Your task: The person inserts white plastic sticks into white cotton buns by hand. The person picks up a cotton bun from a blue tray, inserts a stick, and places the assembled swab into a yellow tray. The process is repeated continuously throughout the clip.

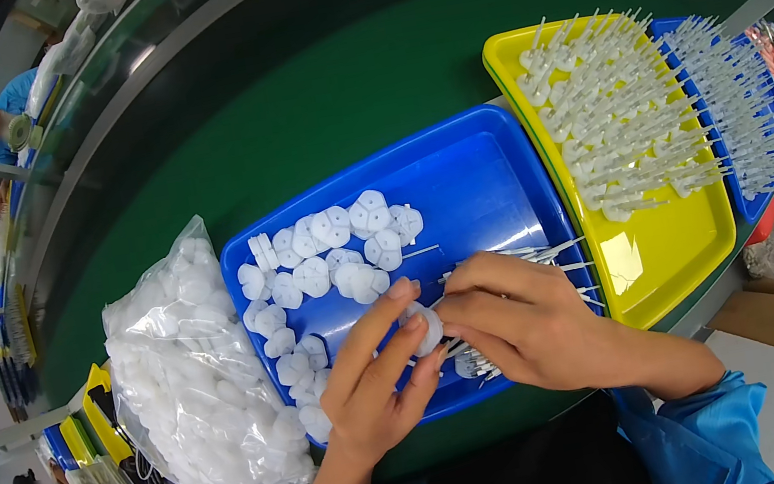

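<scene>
Over the front of a blue tray (479, 148), my left hand (368, 377) pinches a white rounded plastic piece (429, 328) between thumb and fingers. My right hand (526, 321) is closed right beside it, fingertips against the piece's right side. What those right fingertips grip is hidden. Left in the tray lie several white lobed plastic pieces (311, 276), grouped in rows. Partly behind and under my right hand lies a bunch of thin white sticks (566, 252). One loose thin stick (422, 252) lies on the tray floor.
A clear bag (195, 374) full of white pieces stands left of the tray. To the right, a yellow tray (680, 271) holds white pieces with upright sticks, beside another blue tray (751, 207). Behind runs a green surface (321, 80). Cardboard boxes (769, 318) stand at right; other people sit far left.
</scene>
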The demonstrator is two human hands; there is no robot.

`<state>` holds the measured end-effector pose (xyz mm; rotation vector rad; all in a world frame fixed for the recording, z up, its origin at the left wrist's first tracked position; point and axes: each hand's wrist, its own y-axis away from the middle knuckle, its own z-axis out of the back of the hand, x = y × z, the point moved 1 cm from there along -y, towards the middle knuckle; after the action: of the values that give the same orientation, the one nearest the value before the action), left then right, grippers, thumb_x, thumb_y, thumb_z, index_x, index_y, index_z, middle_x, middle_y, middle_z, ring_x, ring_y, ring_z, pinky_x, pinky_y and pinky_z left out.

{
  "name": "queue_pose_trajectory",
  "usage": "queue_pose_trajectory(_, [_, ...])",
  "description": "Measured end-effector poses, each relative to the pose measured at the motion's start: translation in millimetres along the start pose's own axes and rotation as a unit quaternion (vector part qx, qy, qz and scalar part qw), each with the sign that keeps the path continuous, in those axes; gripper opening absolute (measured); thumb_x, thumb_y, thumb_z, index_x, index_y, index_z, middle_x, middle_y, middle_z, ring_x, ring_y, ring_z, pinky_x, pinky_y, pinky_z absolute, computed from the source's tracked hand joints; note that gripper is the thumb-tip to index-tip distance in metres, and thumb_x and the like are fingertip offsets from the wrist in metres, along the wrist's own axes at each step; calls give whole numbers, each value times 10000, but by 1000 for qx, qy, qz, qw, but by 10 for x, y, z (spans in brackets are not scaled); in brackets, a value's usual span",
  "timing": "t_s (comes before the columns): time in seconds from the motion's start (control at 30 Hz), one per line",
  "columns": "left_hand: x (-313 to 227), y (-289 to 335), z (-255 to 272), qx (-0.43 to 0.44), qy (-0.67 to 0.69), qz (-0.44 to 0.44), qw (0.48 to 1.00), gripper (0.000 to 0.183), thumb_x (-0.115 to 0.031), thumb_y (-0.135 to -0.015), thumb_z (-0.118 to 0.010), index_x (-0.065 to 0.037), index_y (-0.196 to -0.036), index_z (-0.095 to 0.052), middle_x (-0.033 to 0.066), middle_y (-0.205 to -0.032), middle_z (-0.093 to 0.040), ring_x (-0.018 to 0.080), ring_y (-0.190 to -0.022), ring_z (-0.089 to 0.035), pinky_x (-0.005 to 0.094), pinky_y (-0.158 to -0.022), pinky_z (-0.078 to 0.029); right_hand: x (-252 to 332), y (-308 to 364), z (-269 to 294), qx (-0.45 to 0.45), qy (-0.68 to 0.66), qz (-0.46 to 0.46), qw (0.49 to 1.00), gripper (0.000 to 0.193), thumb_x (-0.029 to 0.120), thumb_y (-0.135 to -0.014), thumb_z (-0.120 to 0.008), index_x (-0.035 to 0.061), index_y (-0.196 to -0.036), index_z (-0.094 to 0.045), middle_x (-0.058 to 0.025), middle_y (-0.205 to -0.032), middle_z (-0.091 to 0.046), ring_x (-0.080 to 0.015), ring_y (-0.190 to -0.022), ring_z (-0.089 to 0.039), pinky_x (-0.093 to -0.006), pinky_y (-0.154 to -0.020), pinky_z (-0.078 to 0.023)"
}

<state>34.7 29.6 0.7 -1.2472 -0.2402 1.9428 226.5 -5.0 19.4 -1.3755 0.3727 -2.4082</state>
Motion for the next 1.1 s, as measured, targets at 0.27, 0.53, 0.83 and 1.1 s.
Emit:
queue_pose_trajectory(0.27, [174, 160, 66, -163, 273, 247, 915, 391, -111, -942, -700, 37, -1287, -592, 237, -1276, -627, 276, -1096, -668, 362, -890, -569, -259, -137, 76, 133, 224, -50, 964, 144, 17, -810, -650, -34, -944, -646, -183, -956, -636, -352, -900, -629, -426, -791, -511])
queue_pose_trajectory(0.53, [225, 95, 178, -126, 273, 367, 880, 301, -171, -1043, -556, 74, -1201, -633, 221, -1242, -649, 238, -902, -693, 324, -729, -585, -350, -119, 74, 165, 310, 13, 936, 146, 19, -754, -633, -17, -893, -660, -159, -895, -623, -292, -894, -619, -399, -829, -477])
queue_pose_trajectory(0.83, [231, 93, 116, -79, 380, 386, 837, 220, -100, -1009, -608, 72, -1136, -659, 215, -1275, -643, 248, -1010, -689, 352, -814, -590, -171, -203, 125, 125, 91, -98, 983, 261, -85, -796, -565, -65, -1056, -576, -211, -1039, -545, -430, -894, -621, -471, -801, -525])
queue_pose_trajectory(1.1, [217, 105, 100, -104, 505, 393, 761, 172, -86, -979, -645, 65, -1059, -625, 267, -1273, -615, 309, -1029, -690, 443, -883, -607, -64, -216, 129, 107, -68, -88, 988, 193, -46, -877, -608, -20, -1067, -582, -206, -1009, -568, -418, -875, -631, -466, -750, -517])
